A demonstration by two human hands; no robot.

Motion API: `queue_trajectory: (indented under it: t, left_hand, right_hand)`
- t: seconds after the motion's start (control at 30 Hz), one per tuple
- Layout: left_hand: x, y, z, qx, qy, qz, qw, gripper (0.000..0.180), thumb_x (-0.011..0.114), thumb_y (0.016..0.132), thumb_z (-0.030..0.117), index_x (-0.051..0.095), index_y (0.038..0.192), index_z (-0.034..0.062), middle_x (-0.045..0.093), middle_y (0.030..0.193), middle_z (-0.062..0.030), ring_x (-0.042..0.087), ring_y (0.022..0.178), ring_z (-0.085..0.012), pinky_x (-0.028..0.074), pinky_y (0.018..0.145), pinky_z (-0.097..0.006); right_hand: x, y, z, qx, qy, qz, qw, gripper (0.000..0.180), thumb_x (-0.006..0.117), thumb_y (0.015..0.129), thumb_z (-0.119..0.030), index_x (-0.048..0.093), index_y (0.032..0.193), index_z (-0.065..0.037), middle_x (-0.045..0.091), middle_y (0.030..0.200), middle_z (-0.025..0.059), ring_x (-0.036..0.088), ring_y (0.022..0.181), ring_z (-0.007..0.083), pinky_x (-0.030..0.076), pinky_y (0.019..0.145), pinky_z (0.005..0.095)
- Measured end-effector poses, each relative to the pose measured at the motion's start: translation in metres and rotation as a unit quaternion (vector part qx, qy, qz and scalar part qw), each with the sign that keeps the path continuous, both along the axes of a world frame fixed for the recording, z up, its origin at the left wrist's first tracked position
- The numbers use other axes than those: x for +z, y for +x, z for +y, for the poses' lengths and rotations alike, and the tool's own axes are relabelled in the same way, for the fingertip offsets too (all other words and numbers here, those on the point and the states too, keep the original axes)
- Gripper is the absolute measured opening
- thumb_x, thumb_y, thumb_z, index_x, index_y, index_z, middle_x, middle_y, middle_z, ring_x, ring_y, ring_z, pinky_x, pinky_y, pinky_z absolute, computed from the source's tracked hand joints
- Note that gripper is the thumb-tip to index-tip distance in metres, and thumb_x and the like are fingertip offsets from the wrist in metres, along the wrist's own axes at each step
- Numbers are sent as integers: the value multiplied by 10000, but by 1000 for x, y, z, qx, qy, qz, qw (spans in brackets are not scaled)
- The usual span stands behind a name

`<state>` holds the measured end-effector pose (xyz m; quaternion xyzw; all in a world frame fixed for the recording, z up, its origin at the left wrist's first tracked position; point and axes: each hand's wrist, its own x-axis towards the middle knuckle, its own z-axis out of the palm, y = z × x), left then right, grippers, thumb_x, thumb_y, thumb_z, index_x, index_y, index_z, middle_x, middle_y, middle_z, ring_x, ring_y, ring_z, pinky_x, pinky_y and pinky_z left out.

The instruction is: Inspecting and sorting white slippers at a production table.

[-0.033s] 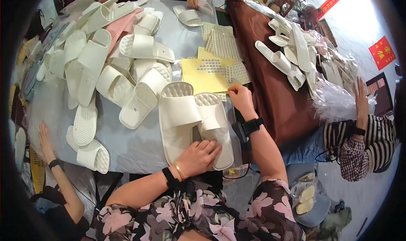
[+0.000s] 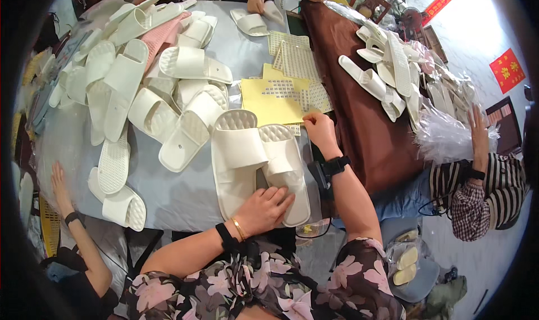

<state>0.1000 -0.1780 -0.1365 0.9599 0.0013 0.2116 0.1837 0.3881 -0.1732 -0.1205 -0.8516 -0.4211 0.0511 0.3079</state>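
Observation:
A pair of white slippers lies before me at the table's near edge: the left slipper (image 2: 233,176) and the right slipper (image 2: 286,176), toe openings pointing away. My left hand (image 2: 264,209) rests across their heel ends, its fingers bent and closed over the right slipper. Just beyond the pair is a yellow label sheet (image 2: 269,101) with rows of small printed stickers. My right hand (image 2: 321,133) pinches at this sheet's near right corner; the fingertips are partly hidden. More label sheets (image 2: 297,58) overlap behind it.
White slippers (image 2: 120,75) pile up on the left of the grey-covered table (image 2: 179,199), one pink slipper (image 2: 160,39) among them. At right, a brown-covered surface (image 2: 348,129) bears more slippers and clear plastic bags (image 2: 449,132). Co-workers' hands show at left (image 2: 60,185), right (image 2: 479,134) and far side (image 2: 255,1).

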Motion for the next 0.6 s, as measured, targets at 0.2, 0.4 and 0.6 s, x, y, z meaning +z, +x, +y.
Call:
queue_trajectory:
  t: [0.2, 0.4, 0.6]
  left_hand:
    - [-2, 1, -1, 6, 4, -13, 1000, 497, 672, 780, 253, 576, 1246, 113, 558, 1194, -101, 543, 1070, -250, 473, 818, -367]
    - [-3, 2, 0, 7, 2, -7, 1000, 493, 672, 781, 251, 578, 1246, 116, 553, 1260, -120, 533, 1128, -272, 482, 847, -387]
    - [-9, 2, -1, 6, 3, -18, 1000, 485, 665, 788, 246, 580, 1247, 114, 563, 1250, -113, 543, 1116, -265, 488, 832, -389]
  right_hand:
    - [-2, 21, 16, -30, -3, -17, 999, 179, 612, 800, -136, 718, 917, -52, 704, 881, 162, 680, 831, 332, 532, 743, 404]
    - [-4, 33, 24, -63, -10, -34, 997, 186, 595, 805, -141, 719, 917, -60, 703, 887, 165, 674, 846, 346, 531, 766, 419]
    - [-12, 35, 31, -32, 31, -35, 998, 192, 600, 810, -150, 713, 930, -50, 700, 895, 174, 670, 871, 353, 528, 780, 425]
